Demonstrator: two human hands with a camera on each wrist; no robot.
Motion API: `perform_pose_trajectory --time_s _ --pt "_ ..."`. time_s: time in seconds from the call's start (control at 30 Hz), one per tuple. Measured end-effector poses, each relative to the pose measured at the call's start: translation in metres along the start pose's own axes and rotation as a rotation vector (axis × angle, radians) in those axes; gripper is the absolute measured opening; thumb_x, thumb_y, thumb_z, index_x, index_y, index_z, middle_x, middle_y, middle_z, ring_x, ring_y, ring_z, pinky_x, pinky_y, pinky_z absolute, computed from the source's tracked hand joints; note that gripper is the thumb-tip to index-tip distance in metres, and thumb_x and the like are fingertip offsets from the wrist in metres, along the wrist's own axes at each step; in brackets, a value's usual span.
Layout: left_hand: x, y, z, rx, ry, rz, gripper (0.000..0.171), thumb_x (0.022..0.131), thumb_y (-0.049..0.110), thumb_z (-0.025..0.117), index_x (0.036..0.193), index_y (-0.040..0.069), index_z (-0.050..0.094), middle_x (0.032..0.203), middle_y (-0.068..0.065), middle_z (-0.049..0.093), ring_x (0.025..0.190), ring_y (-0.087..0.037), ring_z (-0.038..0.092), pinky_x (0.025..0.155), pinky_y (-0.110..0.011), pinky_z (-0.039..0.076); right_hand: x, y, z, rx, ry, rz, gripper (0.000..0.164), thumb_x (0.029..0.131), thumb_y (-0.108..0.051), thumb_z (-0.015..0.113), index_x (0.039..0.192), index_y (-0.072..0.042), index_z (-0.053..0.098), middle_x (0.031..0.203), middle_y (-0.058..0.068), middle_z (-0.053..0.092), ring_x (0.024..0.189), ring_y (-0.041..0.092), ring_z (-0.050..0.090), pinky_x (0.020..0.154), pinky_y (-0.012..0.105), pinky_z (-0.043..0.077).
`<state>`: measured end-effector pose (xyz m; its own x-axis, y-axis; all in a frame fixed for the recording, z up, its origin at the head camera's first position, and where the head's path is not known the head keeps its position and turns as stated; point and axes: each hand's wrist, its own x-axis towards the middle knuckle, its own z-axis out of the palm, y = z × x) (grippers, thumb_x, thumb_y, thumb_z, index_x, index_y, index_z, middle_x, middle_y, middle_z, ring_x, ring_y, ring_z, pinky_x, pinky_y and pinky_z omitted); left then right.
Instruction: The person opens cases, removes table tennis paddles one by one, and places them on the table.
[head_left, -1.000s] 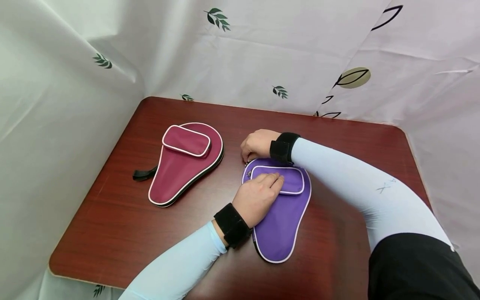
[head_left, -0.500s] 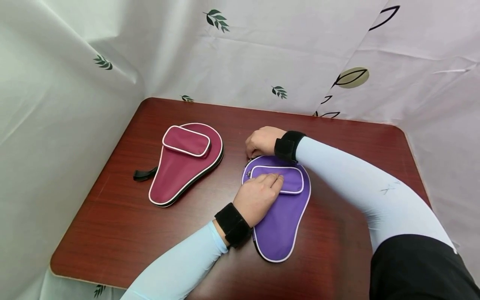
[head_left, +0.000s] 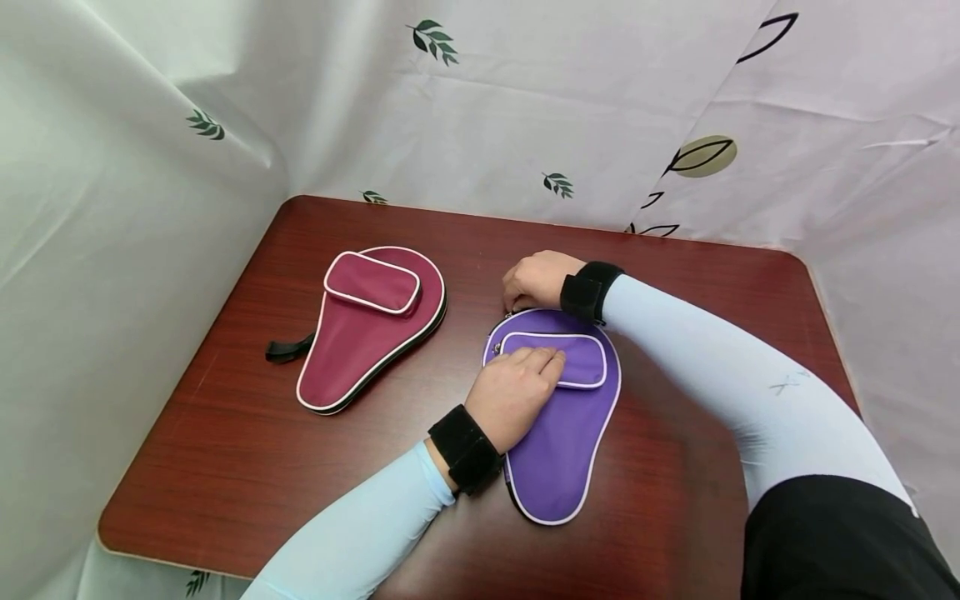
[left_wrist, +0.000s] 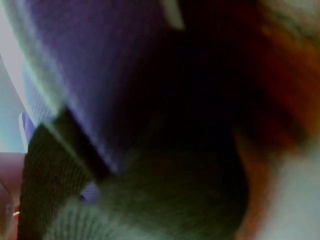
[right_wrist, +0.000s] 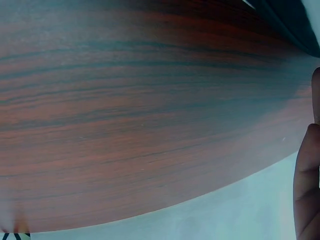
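Note:
A purple paddle-shaped case (head_left: 558,450) with white piping lies on the table, its wide end away from me. My left hand (head_left: 516,392) rests on its front pocket (head_left: 588,362), fingers laid straight across it. At the far rim my right hand (head_left: 540,282) has its fingers curled down, pinching the zipper pull, which is mostly hidden under them. The left wrist view has blurred purple fabric (left_wrist: 90,65) close up. In the right wrist view, right-hand fingers (right_wrist: 306,185) show at the right edge, below a dark strip of the case (right_wrist: 285,22).
A maroon case (head_left: 352,350) of the same shape lies to the left, with a black wrist loop (head_left: 288,348) sticking out. Both stand on a brown wooden table (head_left: 247,467) with rounded corners. White leaf-print cloth (head_left: 480,108) hangs behind and at the sides.
My right hand has slid to the right and slightly away along the purple case's far rim. My left hand stays on the pocket, and the maroon case has not moved.

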<state>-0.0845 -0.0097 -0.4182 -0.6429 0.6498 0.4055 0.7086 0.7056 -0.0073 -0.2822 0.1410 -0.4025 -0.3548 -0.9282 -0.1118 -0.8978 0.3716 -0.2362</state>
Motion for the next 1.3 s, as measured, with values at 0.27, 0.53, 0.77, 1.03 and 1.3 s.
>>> perform_pose_trajectory --time_s 0.27,0.53,0.77,1.03,1.3 --pt "0.002 0.001 0.0 0.015 -0.016 -0.007 0.029 0.103 0.011 0.069 0.131 0.01 0.076 0.127 -0.003 0.077 0.112 -0.02 0.073 0.085 -0.037 0.061 -0.009 -0.001 -0.002 0.013 0.013 0.023 0.013 0.097 -0.01 0.081 0.097 -0.022 0.084 0.102 -0.01 0.076 0.092 0.016 0.074 0.08 0.045 0.061" --pt "0.003 0.003 0.0 0.016 -0.027 -0.013 0.029 0.103 0.011 0.068 0.131 0.01 0.076 0.127 -0.002 0.077 0.111 -0.02 0.072 0.083 -0.037 0.061 -0.017 0.002 0.0 0.016 0.029 0.03 0.014 0.098 -0.01 0.081 0.094 -0.024 0.083 0.1 -0.011 0.075 0.089 0.013 0.073 0.078 0.044 0.06" --pt "0.003 0.003 0.0 0.018 -0.045 -0.016 0.03 0.107 0.013 0.066 0.135 0.012 0.077 0.129 -0.001 0.076 0.114 -0.019 0.072 0.087 -0.037 0.061 -0.027 0.006 0.001 0.02 0.04 0.046 0.014 0.097 -0.009 0.081 0.095 -0.022 0.083 0.099 -0.009 0.076 0.089 0.015 0.073 0.078 0.045 0.061" --pt "0.004 0.0 -0.001 0.004 -0.043 -0.019 0.029 0.107 0.013 0.066 0.134 0.013 0.078 0.127 -0.001 0.077 0.113 -0.019 0.072 0.091 -0.036 0.06 -0.037 0.01 0.002 0.01 0.067 0.065 0.013 0.097 -0.008 0.081 0.096 -0.021 0.083 0.097 -0.009 0.075 0.089 0.015 0.073 0.078 0.045 0.061" --pt "0.004 -0.001 -0.002 0.004 -0.039 -0.014 0.029 0.108 0.013 0.065 0.134 0.013 0.079 0.127 -0.001 0.078 0.113 -0.018 0.072 0.09 -0.036 0.06 -0.05 0.013 0.002 0.008 0.068 0.126 0.012 0.098 -0.011 0.082 0.095 -0.022 0.085 0.096 -0.009 0.075 0.089 0.013 0.073 0.08 0.043 0.061"
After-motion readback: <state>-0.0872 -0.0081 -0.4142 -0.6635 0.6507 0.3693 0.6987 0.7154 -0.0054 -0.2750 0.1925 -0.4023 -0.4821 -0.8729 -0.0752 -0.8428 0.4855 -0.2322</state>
